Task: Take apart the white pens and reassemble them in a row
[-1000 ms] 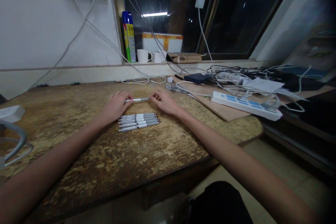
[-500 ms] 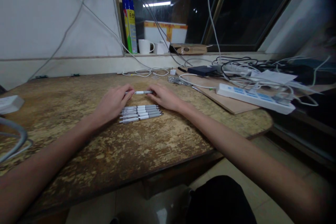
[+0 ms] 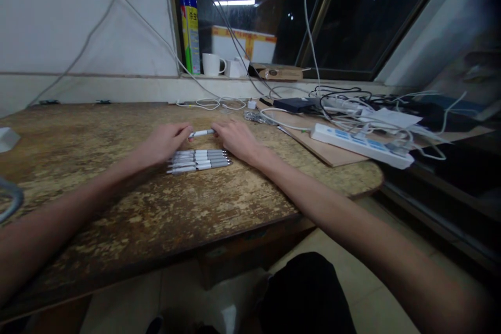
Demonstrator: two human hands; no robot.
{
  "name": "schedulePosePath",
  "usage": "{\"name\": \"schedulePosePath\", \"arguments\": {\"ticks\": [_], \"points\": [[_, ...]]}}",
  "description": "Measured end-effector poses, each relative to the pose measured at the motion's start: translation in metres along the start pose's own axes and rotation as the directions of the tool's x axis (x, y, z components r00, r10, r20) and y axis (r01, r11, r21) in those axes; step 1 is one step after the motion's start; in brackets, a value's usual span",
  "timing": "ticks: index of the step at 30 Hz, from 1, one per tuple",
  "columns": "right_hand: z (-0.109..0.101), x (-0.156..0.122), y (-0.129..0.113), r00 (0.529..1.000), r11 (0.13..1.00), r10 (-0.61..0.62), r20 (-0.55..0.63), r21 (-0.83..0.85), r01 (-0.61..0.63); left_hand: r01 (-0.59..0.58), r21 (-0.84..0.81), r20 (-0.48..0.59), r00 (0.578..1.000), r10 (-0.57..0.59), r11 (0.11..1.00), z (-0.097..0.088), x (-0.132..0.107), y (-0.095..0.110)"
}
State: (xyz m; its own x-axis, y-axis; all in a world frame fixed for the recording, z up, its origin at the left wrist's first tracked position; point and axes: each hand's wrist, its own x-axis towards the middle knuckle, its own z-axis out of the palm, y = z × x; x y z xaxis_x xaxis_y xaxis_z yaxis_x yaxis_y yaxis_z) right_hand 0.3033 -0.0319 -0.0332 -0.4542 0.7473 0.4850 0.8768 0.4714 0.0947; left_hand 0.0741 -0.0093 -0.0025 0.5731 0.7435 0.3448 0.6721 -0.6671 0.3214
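The two hands draw closer together along the single pen (image 3: 201,133), so less of it shows between the left hand (image 3: 164,142) and the right hand (image 3: 235,138) than before.

Worn wooden table (image 3: 164,209) beneath the hands. Beyond them, on the sill: spray can (image 3: 190,28), white mug (image 3: 212,64), small cardboard box (image 3: 279,73). Well to their right: white power strip (image 3: 360,144) on a board (image 3: 332,154), amid tangled cables (image 3: 352,102).

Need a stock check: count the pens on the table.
5: one pen held between both hands, four pens in a row on the table just nearer. More may hide under the hands.
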Motion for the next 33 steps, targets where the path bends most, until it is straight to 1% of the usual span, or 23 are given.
{"name": "schedulePosePath", "arguments": {"ticks": [3,7,9,12,15,19,22,26,31,33], "points": [[-0.005,0.003,-0.005,0.999,0.999,0.033,-0.040,-0.025,-0.034,0.055,-0.150,0.016,0.998,-0.053,0.987,-0.004,0.007,-0.008],[-0.006,0.008,-0.004,0.994,0.999,0.021,-0.103,-0.044,-0.026,0.134,-0.270,0.074,0.990,-0.118,0.954,-0.001,0.011,-0.015],[-0.007,0.010,-0.002,0.992,0.999,0.010,-0.129,-0.037,-0.015,0.139,-0.305,0.075,0.990,-0.121,0.942,0.001,0.009,-0.016],[-0.008,0.009,0.002,0.990,1.000,0.004,-0.140,0.005,-0.003,0.074,-0.278,0.023,0.997,-0.070,0.958,0.001,0.006,-0.017],[-0.007,0.006,0.005,0.991,0.993,-0.042,-0.128,0.105,0.055,0.013,-0.195,-0.028,0.999,-0.019,0.981,-0.001,0.001,-0.018],[-0.002,0.002,0.010,0.992,0.949,-0.083,-0.091,0.297,0.106,0.001,-0.154,-0.010,1.000,-0.002,0.988,-0.001,-0.005,-0.017],[-0.001,0.001,0.013,0.992,0.911,-0.073,-0.100,0.398,0.107,0.005,-0.141,-0.014,1.000,-0.008,0.990,0.000,-0.009,-0.014],[-0.002,0.000,0.012,0.991,0.871,-0.033,-0.130,0.483,0.092,0.004,-0.121,-0.043,0.999,-0.009,0.993,0.000,-0.010,-0.010],[-0.007,0.001,0.007,0.999,0.867,0.010,-0.039,0.499,0.010,-0.003,-0.132,-0.055,0.998,-0.004,0.991,0.000,-0.011,-0.008],[-0.008,0.001,0.006,0.999,0.856,0.010,-0.034,0.516,0.009,-0.007,-0.127,-0.050,0.999,0.000,0.992,0.000,-0.012,-0.008]]}}
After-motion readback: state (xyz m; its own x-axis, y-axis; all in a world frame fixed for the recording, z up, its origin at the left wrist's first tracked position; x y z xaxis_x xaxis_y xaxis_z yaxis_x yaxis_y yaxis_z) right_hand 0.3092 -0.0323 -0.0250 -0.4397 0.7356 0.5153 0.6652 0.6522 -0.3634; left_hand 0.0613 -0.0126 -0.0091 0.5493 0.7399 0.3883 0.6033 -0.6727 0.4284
